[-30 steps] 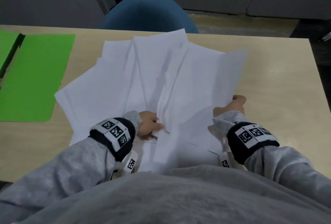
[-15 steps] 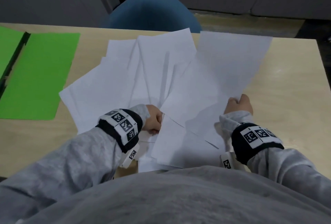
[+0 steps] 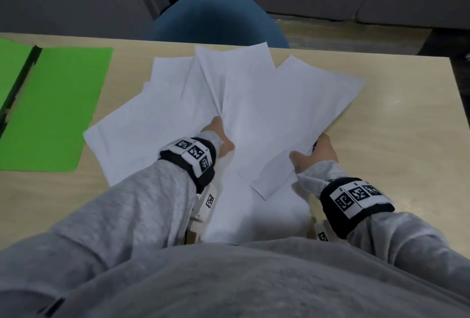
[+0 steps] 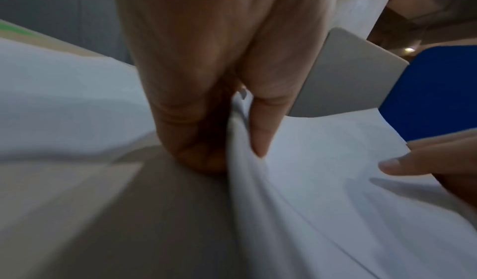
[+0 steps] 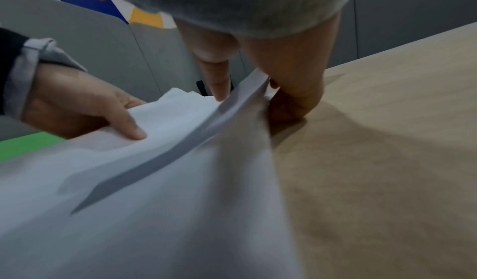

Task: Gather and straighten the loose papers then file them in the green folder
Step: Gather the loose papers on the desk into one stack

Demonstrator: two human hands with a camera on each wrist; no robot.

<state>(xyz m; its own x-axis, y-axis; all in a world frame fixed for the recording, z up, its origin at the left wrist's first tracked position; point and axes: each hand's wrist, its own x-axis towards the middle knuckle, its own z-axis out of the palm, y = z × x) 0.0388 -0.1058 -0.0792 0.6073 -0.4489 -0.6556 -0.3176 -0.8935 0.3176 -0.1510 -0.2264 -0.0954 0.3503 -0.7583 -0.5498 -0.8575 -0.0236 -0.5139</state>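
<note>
- Overhead, head view: loose papers (image 3: 178,114) fanned in overlapping sheets across mid tabletop (image 3: 394,139), near edge of pile reaching the torso.
- Left hand (image 3: 218,137) at centre of pile, fingers tucked under the right-hand sheets; grip narrow, closed on paper.
- Right hand (image 3: 315,154) at right edge of pile, thumb over a sheet edge, fingers beneath; holding paper.
- Green folder (image 3: 56,109) lying open and flat at far left of tabletop, well apart from both hands, just beside left edge of pile.
- Blue chair (image 3: 216,19) beyond far edge of tabletop.
- Left wrist view: left hand (image 4: 219,69) pinching bunched sheet edges (image 4: 309,181) between thumb and fingers; right-hand fingertip (image 4: 392,167) pressing on same sheets at right.
- Right wrist view: right hand (image 5: 284,75) pinching lifted paper edge (image 5: 154,171), curled fingers down on tabletop (image 5: 387,140); left hand (image 5: 85,103) pressing sheets, thumb flat on top. Green strip of folder (image 5: 23,144) at far left. Motion blur throughout.
</note>
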